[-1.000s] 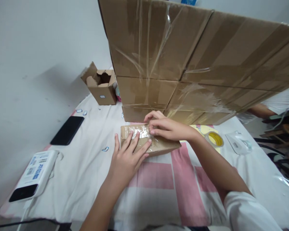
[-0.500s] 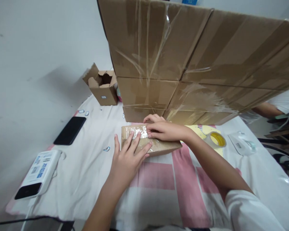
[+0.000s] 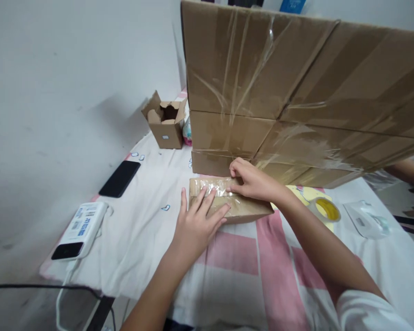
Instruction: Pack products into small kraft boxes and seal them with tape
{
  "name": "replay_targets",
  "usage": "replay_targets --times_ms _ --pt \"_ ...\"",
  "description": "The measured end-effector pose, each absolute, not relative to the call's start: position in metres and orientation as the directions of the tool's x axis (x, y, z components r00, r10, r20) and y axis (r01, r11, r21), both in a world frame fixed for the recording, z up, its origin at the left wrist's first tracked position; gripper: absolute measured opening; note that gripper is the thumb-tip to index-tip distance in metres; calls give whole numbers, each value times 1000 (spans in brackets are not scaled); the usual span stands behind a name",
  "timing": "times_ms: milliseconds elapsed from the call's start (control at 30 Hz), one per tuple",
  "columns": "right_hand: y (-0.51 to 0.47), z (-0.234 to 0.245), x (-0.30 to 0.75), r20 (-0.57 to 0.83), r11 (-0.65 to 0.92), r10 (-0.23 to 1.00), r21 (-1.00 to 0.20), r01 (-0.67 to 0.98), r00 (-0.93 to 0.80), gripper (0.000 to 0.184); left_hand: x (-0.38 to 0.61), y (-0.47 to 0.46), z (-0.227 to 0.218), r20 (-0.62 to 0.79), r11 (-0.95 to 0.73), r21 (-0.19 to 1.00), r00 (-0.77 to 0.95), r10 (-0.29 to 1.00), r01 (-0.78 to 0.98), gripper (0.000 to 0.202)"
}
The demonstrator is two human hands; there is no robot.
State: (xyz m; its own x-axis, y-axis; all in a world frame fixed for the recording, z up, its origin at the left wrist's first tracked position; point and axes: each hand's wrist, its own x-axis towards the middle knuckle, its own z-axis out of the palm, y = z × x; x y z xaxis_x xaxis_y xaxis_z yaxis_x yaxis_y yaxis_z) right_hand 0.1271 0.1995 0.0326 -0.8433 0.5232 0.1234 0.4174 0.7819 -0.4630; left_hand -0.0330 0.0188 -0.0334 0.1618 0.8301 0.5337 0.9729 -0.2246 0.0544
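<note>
A small flat cardboard box point(image 3: 243, 210) wrapped in clear tape lies on the white and pink cloth point(image 3: 227, 257). My left hand point(image 3: 196, 225) rests flat on its near left part, fingers spread. My right hand point(image 3: 250, 180) presses on the box's top far edge, fingers bent down onto the tape. Neither hand lifts the box.
A wall of large taped cartons point(image 3: 296, 87) stands right behind the box. A small open carton point(image 3: 165, 124) sits at the back left. A black phone point(image 3: 119, 178) and a white device point(image 3: 81, 225) lie at left. A tape roll point(image 3: 324, 209) and plastic bag point(image 3: 365, 220) lie at right. Another person's arm point(image 3: 409, 169) shows far right.
My right hand slid along the box's top towards its far edge. My left hand stays flat on the box. My head turned left, so everything shifted right in the picture.
</note>
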Motion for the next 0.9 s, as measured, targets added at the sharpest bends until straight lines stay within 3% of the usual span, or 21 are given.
replay_targets --times_ms 167,333,400,467,567,633,767,900 --pt "193 33 133 218 775 579 -444 449 -786 13 -32 17 -34 544 -238 86 155 825 967 31" --pt "185 25 144 176 708 647 -500 498 -742 12 -39 15 -35 594 -310 151 165 788 938 30" --pt "183 22 147 141 663 693 -510 548 -707 13 -52 16 -42 673 -407 253 143 726 878 22" --pt "180 20 151 138 635 727 -508 582 -673 15 -73 20 -55 752 -411 427 -64 656 806 27" --pt "177 12 161 239 605 775 -550 576 -585 17 -120 35 -75 674 -186 667 -478 563 721 39" --pt "176 2 172 337 560 819 -643 523 -464 20 -160 51 -82 581 -16 718 -586 565 696 33" --pt "176 -28 208 332 390 920 -839 379 -210 28 -248 90 -78 424 253 682 -653 628 686 19" --pt "173 -55 241 233 274 961 -887 372 -151 31 -311 127 -68 262 300 617 -549 793 727 28"
